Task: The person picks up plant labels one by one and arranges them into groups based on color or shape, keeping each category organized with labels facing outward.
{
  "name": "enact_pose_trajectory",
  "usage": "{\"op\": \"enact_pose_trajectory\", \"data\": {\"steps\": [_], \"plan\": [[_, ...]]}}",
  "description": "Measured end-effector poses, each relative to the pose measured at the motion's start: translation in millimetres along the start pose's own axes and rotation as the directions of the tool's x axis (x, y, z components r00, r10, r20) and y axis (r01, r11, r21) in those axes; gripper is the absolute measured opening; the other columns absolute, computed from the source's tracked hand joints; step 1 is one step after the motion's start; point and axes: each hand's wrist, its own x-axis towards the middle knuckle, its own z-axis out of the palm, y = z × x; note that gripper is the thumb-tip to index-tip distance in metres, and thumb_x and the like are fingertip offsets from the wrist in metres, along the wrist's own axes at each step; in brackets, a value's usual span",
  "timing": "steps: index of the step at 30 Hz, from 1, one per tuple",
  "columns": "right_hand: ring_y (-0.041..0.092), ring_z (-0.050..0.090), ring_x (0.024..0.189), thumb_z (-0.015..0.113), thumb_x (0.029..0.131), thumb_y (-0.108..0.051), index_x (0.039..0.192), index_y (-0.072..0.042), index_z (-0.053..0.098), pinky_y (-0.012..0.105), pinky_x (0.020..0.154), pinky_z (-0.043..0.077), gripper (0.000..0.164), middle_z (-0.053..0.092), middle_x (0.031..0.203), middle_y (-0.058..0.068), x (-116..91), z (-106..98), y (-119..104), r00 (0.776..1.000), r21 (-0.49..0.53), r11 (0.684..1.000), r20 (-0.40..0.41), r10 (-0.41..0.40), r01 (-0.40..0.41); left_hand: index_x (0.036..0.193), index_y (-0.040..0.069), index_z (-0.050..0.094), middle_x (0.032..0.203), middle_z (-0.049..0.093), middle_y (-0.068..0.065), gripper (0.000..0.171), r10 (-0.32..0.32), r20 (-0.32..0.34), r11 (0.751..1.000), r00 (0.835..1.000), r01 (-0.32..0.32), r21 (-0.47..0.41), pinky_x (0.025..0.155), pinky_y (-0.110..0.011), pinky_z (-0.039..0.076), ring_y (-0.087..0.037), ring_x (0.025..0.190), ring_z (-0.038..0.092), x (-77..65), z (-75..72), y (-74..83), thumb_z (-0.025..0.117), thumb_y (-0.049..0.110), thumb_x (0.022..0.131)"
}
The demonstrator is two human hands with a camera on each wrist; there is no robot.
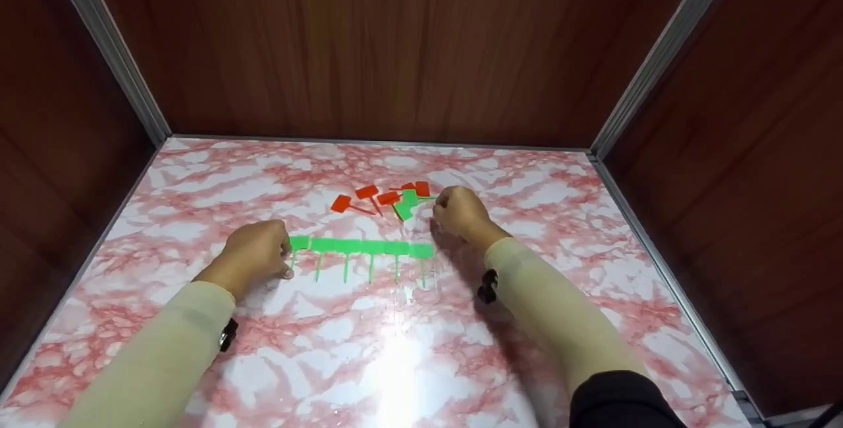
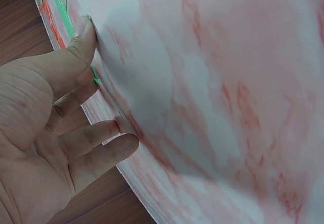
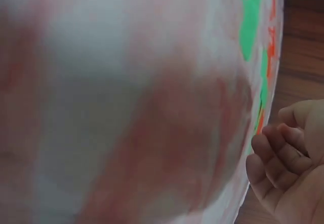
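Observation:
Several green T-shaped plant labels lie side by side in a row, heads to the back and stems toward me. My left hand is at the row's left end and pinches the end label, thumb at the stem and a fingertip at the head; bits of green show at both fingertips in the left wrist view. My right hand is at a loose pile, fingertips right at the stem of a green plant label. Its fingers are curled in the right wrist view; I cannot tell whether they pinch that stem.
Several red plant labels lie with green ones in the pile behind the row. The pink-and-white marbled table is bounded by dark wood panels and metal frame posts. A bright glare falls on the table's front middle.

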Motion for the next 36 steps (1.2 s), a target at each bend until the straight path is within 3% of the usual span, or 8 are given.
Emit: {"op": "enact_pose_trajectory", "data": {"steps": [7,14,20,27,36], "plan": [[0.033,0.076,0.121,0.073,0.107,-0.016,0.124,-0.002,0.083,0.049,0.111,0.061,0.024,0.083,0.125,0.015,17.4,4.2,-6.6,0.994,-0.164,0.981,-0.007,-0.107,0.104,0.11,0.004,0.085,0.115,0.083,-0.013,0.038,0.015,-0.024,1.0,1.0,-0.015,-0.008,0.101,-0.063,0.062,-0.041,0.112,0.077,-1.4,1.6,1.6,0.104,0.019,0.081],[0.035,0.071,0.123,0.07,0.111,-0.016,0.122,-0.006,0.085,0.05,0.112,0.06,0.021,0.075,0.126,0.016,23.7,11.2,-7.6,0.986,-0.266,0.949,0.042,-0.163,0.168,0.111,0.004,0.085,0.116,0.082,-0.012,0.039,0.007,-0.016,1.0,1.0,-0.007,0.0,0.101,-0.063,0.062,-0.04,0.113,0.077,1.3,1.5,2.4,0.105,0.019,0.081],[0.035,0.07,0.128,0.067,0.113,-0.018,0.126,-0.01,0.085,0.051,0.118,0.057,0.023,0.076,0.129,0.014,26.8,12.6,-10.6,0.982,-0.3,0.935,0.066,-0.177,0.188,0.11,0.004,0.086,0.117,0.082,-0.012,0.038,0.0,-0.013,1.0,1.0,-0.001,-0.017,0.103,-0.062,0.061,-0.039,0.114,0.077,-0.1,2.7,0.3,0.105,0.018,0.081],[0.031,0.074,0.109,0.068,0.111,-0.013,0.116,-0.007,0.085,0.05,0.107,0.062,0.019,0.08,0.116,0.014,27.0,14.8,-10.6,0.982,-0.291,0.938,0.06,-0.179,0.189,0.111,0.004,0.086,0.118,0.081,-0.011,0.037,0.0,-0.006,1.0,1.0,0.0,-0.007,0.102,-0.062,0.062,-0.039,0.115,0.076,-1.3,3.6,-1.3,0.104,0.019,0.082],[0.028,0.072,0.123,0.069,0.111,-0.015,0.127,-0.009,0.085,0.048,0.117,0.059,0.023,0.078,0.128,0.012,26.4,17.6,-10.2,0.987,-0.264,0.951,0.051,-0.153,0.162,0.113,0.003,0.084,0.116,0.081,-0.011,0.039,0.003,-0.007,1.0,1.0,-0.003,0.007,0.102,-0.064,0.062,-0.041,0.115,0.076,-2.1,2.1,1.0,0.103,0.019,0.083]]}}
